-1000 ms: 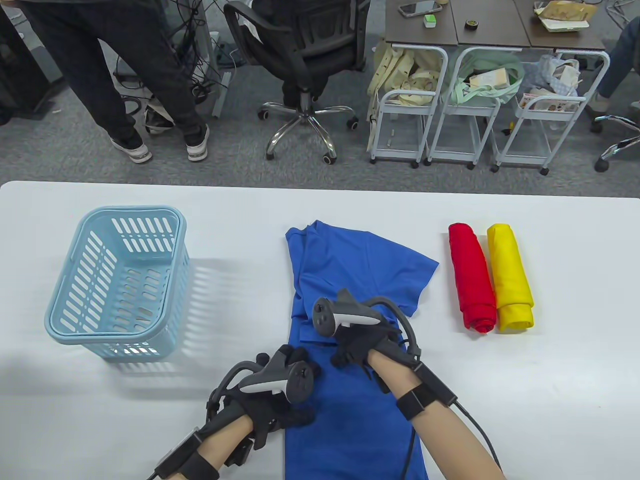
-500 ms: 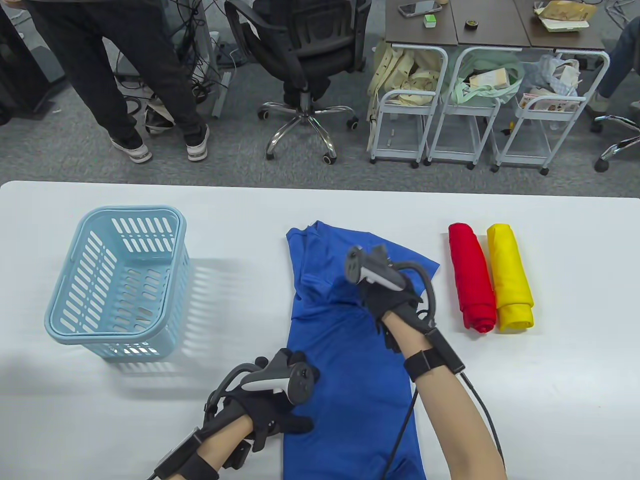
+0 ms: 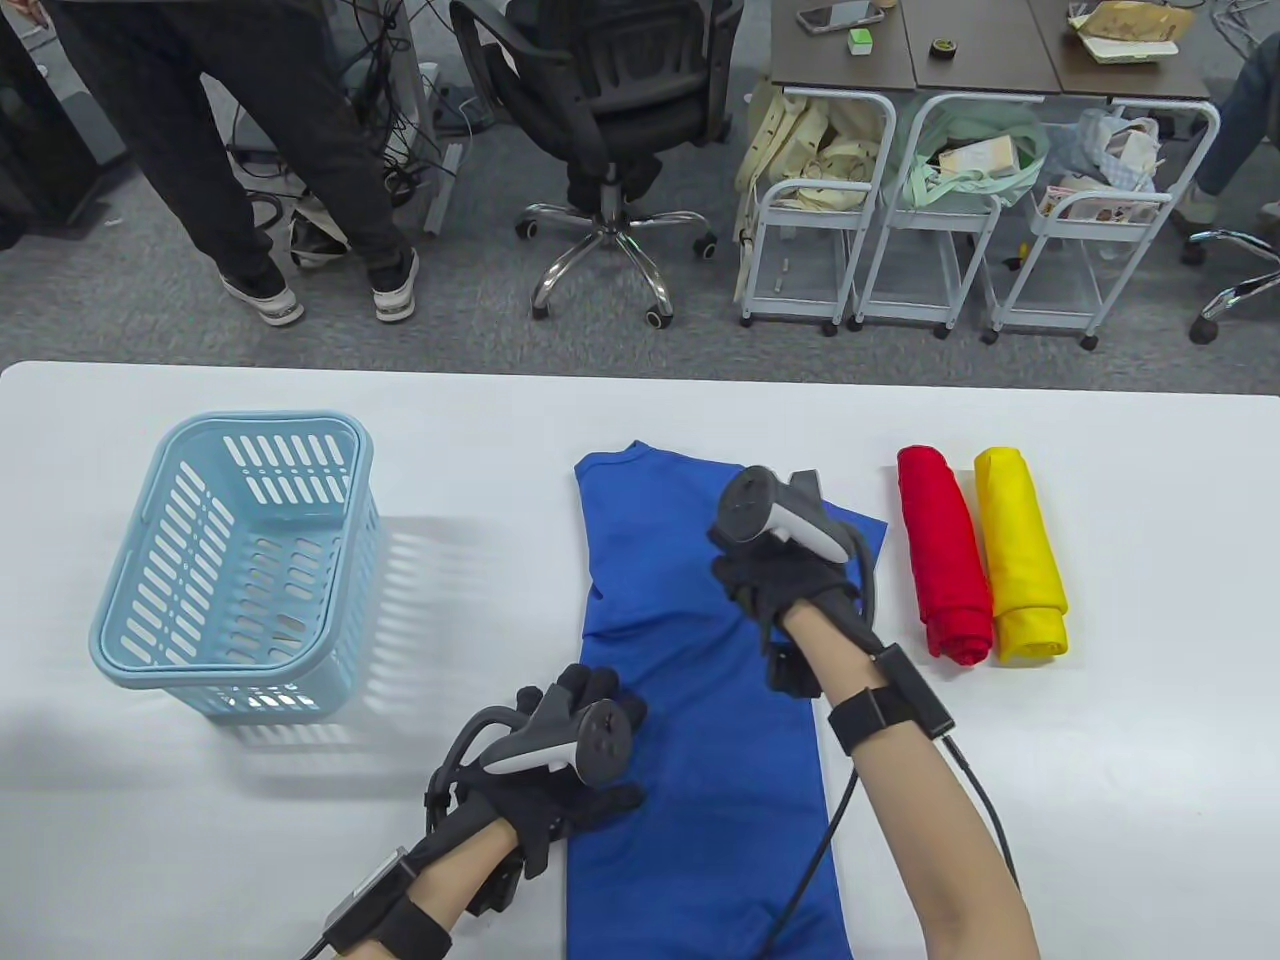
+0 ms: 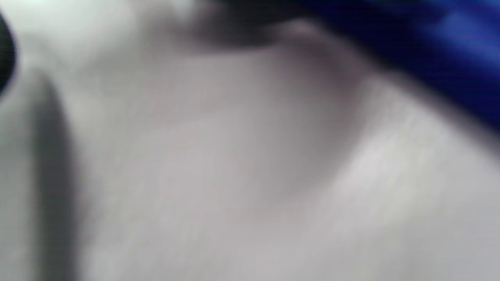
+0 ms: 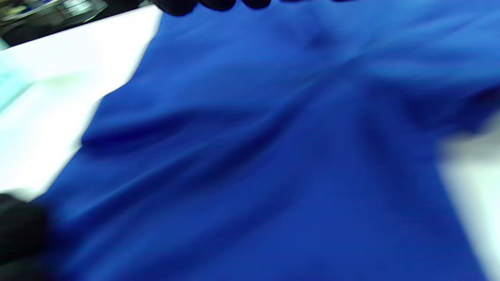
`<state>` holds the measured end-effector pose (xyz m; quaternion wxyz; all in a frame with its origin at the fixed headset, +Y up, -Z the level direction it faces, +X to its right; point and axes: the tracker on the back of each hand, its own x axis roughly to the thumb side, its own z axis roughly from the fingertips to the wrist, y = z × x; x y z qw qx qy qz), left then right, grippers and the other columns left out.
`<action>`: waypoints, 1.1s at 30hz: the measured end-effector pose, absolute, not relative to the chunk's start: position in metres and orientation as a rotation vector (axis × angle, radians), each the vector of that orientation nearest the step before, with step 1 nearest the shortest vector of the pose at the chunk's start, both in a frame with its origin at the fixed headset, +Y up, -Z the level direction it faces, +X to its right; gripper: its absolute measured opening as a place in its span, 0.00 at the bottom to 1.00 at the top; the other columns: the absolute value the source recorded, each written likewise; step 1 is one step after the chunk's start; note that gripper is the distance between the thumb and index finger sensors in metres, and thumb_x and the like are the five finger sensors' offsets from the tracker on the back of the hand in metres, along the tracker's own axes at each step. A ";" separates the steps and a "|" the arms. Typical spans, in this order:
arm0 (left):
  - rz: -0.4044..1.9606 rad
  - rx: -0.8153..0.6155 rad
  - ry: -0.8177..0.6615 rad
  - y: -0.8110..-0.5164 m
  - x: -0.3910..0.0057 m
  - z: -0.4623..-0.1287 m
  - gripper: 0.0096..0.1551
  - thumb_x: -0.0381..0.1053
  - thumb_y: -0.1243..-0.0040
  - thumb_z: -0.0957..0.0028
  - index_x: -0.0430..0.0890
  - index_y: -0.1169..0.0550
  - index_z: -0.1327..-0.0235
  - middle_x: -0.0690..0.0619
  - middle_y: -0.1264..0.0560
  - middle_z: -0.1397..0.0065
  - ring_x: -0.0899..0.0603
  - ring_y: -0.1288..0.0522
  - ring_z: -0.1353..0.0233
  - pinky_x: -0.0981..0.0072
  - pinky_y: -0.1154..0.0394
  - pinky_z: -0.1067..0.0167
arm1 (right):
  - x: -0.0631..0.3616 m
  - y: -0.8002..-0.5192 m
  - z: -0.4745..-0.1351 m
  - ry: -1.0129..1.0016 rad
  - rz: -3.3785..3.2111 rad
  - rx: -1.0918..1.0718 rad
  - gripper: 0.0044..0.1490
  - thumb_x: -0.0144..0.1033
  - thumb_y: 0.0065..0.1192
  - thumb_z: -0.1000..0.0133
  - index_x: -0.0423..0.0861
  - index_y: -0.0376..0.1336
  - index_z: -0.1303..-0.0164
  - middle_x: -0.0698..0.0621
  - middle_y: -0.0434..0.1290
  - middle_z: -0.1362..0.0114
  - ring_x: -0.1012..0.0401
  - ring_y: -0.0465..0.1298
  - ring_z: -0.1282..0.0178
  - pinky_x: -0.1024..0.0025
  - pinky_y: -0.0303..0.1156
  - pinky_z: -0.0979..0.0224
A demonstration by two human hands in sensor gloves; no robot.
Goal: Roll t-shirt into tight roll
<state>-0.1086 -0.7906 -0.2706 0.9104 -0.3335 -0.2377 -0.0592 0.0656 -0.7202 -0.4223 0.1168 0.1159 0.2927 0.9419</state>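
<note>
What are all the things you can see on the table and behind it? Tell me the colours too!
Blue t-shirt: 1, blue, flat on the middle of the table, not rolled yet.
Red roll: 1, red, right of the t-shirt.
Yellow roll: 1, yellow, beside the red roll, on its right.
Basket: 1, light blue, on the table's left side.
Table: 1, white.
Office chair: 1, black, on the floor behind the table.
Carts: 3, white, holding bags, behind the table.
Standing person: 1, dark trousers, far left.
Left hand: 1, black glove, on the t-shirt's left edge.
Right hand: 1, black glove, on the t-shirt's upper right part.
</note>
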 end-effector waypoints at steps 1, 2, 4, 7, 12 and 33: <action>-0.153 -0.693 -0.486 -0.792 -0.109 -0.270 0.50 0.76 0.76 0.49 0.58 0.76 0.25 0.47 0.81 0.19 0.36 0.78 0.18 0.29 0.68 0.25 | 0.055 -0.725 -0.420 0.874 2.763 0.379 0.38 0.42 0.44 0.34 0.51 0.42 0.13 0.47 0.42 0.09 0.44 0.40 0.09 0.42 0.48 0.18; -0.172 -0.670 -0.499 -0.791 -0.108 -0.269 0.50 0.77 0.78 0.49 0.58 0.76 0.25 0.47 0.80 0.19 0.35 0.78 0.18 0.29 0.67 0.25 | 0.040 -0.732 -0.418 0.898 2.792 0.414 0.39 0.43 0.43 0.35 0.52 0.42 0.13 0.48 0.41 0.10 0.44 0.39 0.10 0.42 0.47 0.18; -0.169 -0.687 -0.492 -0.791 -0.108 -0.268 0.50 0.77 0.77 0.49 0.57 0.76 0.25 0.47 0.80 0.18 0.35 0.77 0.18 0.29 0.66 0.25 | 0.024 -0.745 -0.420 0.951 2.814 0.416 0.39 0.45 0.41 0.36 0.52 0.40 0.14 0.48 0.40 0.11 0.45 0.37 0.11 0.42 0.45 0.18; -0.175 -0.739 -0.497 -0.795 -0.109 -0.263 0.50 0.76 0.81 0.50 0.56 0.80 0.29 0.46 0.84 0.22 0.34 0.81 0.21 0.29 0.70 0.27 | 0.022 -0.764 -0.432 1.209 2.891 0.343 0.38 0.50 0.28 0.33 0.57 0.28 0.15 0.48 0.25 0.14 0.43 0.28 0.13 0.41 0.40 0.19; -0.197 -0.788 -0.487 -0.794 -0.107 -0.261 0.51 0.77 0.81 0.50 0.55 0.82 0.31 0.45 0.86 0.24 0.33 0.83 0.22 0.28 0.71 0.28 | 0.034 -0.774 -0.449 1.128 2.915 0.121 0.38 0.50 0.24 0.33 0.59 0.21 0.19 0.49 0.19 0.16 0.44 0.23 0.15 0.42 0.35 0.18; -0.135 -0.825 -0.481 -0.797 -0.116 -0.267 0.51 0.77 0.79 0.49 0.57 0.82 0.32 0.48 0.88 0.26 0.35 0.85 0.24 0.30 0.75 0.30 | 0.184 -0.744 -0.410 0.894 3.053 -0.383 0.34 0.47 0.48 0.33 0.56 0.49 0.15 0.44 0.48 0.11 0.46 0.65 0.20 0.46 0.60 0.23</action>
